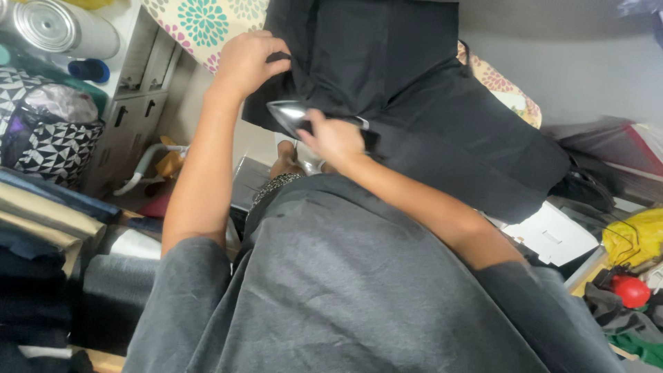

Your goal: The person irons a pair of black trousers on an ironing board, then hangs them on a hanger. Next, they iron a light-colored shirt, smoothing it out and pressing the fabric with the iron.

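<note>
Head view looks steeply down over your grey shirt at a black garment (414, 97) spread across an ironing board with a flower-patterned cover (200, 24). Your left hand (248, 62), up at about 11 o'clock, is closed in a pinch on the garment's near edge, fingers curled over the cloth; that grip seems meant to keep the fabric taut and flat on the board. Your right hand (335, 138), just above centre, is wrapped around the handle of an iron (293, 116), whose shiny metal soleplate shows tilted toward you, its pointed nose aimed to 9 o'clock. The iron sits at the garment's lower left corner, just below your left hand, and whether the plate is touching the cloth or lifted clear cannot be told. Most of the garment drapes away toward 3 o'clock, hanging over the board's edge, likely so that only the stretch between your two hands lies flat.

At 9 o'clock a black-and-white patterned bag (52, 141) stands beside a white cabinet (135, 97), with folded fabrics (41, 221) stacked below it. At 4 o'clock lie a yellow bag (635, 235) and a red round object (630, 290).
</note>
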